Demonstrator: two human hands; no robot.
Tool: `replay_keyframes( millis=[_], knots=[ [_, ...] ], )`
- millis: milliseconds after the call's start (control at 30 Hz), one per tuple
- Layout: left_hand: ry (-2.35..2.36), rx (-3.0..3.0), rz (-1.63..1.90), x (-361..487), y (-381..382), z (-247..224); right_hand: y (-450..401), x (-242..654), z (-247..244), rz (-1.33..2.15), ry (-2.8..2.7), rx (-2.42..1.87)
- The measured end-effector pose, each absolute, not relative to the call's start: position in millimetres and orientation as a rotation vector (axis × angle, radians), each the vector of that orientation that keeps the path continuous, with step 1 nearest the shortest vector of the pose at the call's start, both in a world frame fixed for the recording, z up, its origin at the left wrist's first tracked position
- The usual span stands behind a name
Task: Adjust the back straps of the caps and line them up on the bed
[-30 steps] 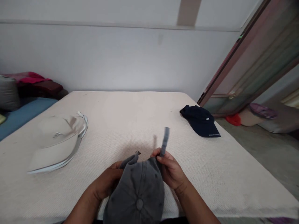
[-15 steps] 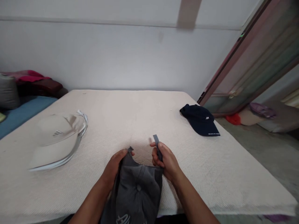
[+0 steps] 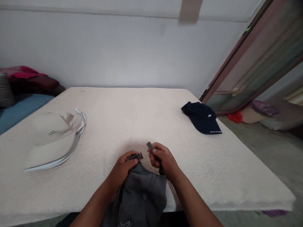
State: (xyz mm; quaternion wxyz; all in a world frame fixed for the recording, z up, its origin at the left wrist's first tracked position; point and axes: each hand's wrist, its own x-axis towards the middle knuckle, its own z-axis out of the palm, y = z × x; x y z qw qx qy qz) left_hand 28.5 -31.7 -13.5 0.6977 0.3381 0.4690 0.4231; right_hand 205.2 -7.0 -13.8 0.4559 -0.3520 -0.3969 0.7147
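Head: cap strap (image 3: 150,146) in right grip (image 3: 165,158)

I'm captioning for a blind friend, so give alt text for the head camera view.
A person's left hand holds a gray cap by its buckle end and the right hand by its loose strap, the two ends apart. On the pale cloth, an off-white cap lies at left and a navy cap at right.
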Motion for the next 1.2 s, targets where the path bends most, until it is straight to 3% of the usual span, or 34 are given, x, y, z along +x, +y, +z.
replay_keyframes(
  millis=[367, 800, 1200],
  knots=[
    [1.031, 0.961, 0.901, 31.1, -33.2, -9.6, -8.9, 193.4, -16.9, 1.506, -1.395, -1.072],
    [0.887, 0.677, 1.017, 28.1, -32.7, -12.0, -9.0, 194.5, -14.3, 1.914, -1.207, -0.884],
    [0.805, 0.659, 0.973, 25.9, -34.9, -10.3, -11.9, 196.1, -12.5, 2.031, -1.239, -0.889]
  ],
)
